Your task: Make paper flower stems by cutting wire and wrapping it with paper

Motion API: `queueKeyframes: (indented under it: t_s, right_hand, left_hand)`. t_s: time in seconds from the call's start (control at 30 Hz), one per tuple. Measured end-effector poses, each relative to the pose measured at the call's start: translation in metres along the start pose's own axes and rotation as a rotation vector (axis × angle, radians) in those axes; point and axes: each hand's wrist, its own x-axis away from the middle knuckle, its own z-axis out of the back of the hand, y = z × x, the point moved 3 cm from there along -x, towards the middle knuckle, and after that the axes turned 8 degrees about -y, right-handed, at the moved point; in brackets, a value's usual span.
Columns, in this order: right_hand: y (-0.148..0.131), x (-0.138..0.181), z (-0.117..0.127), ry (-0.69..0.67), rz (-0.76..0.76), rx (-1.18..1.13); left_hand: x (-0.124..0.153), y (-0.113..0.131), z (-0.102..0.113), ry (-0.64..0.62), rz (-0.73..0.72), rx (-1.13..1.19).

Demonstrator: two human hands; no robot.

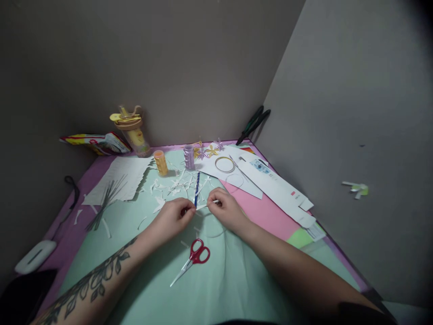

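Head camera view: two bare hands meet over a mint-green covering (233, 275) on a worktop (66, 248), one white strip (202, 207) stretched between them. The left hand (177, 215) and the right hand (223, 208) are both closed narrow, thumbs against fingers, pinching the strip at opposite ends. One blue striped stick (197, 187) points away from the left fingertips; whether that hand also grips it, one cannot tell. Nearer the wearer, below the gap between the hands, lies one pair of red-handled scissors (195, 257), blades apart from both. Beyond the hands are at least four star-shaped ornaments (212, 150), gold and purple, one gold hoop (225, 164) and a scatter of white paper scraps (177, 184), too many to count. One pair of dark-handled pliers (253, 123) leans against the wall (338, 113). Three containers stand at the back: an orange jar (161, 164), a purple jar (189, 158) and one yellow-lidded drinking bottle (134, 134); what they hold cannot be made out. One bundle of thin wires (107, 201) lies at left, partly across a white sheet (117, 178).
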Motion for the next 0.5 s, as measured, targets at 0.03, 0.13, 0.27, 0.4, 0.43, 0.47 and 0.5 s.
queueKeyframes:
  t_s: [0.03, 0.13, 0.27, 0.4, 0.43, 0.47, 0.5]
  right_hand:
    - [-0.0005, 0.0003, -0.0001, -0.004, 0.011, 0.007]
    - [-0.0018, 0.001, -0.0005, -0.018, 0.038, 0.021]
    - [-0.0032, 0.0016, -0.0005, -0.023, 0.048, 0.021]
    - [-0.0042, 0.002, -0.0003, -0.027, 0.045, 0.009]
    - [-0.0043, 0.002, -0.0003, -0.028, 0.046, 0.008]
    - [-0.004, 0.0019, -0.0004, -0.028, 0.046, 0.007]
    - [-0.0034, 0.0018, -0.0005, -0.027, 0.044, 0.006]
  left_hand:
    - [-0.0004, 0.0, 0.0001, -0.012, 0.017, 0.02]
    - [-0.0019, -0.0021, -0.0003, -0.066, 0.081, 0.106]
    - [-0.0037, -0.0054, -0.0009, -0.129, 0.12, 0.216]
    - [-0.004, -0.0066, -0.0009, -0.141, 0.116, 0.226]
    - [-0.0038, -0.0068, -0.0012, -0.138, 0.113, 0.21]
    - [-0.0036, -0.0069, -0.0014, -0.13, 0.106, 0.186]
    - [-0.0035, -0.0069, -0.0017, -0.118, 0.093, 0.157]
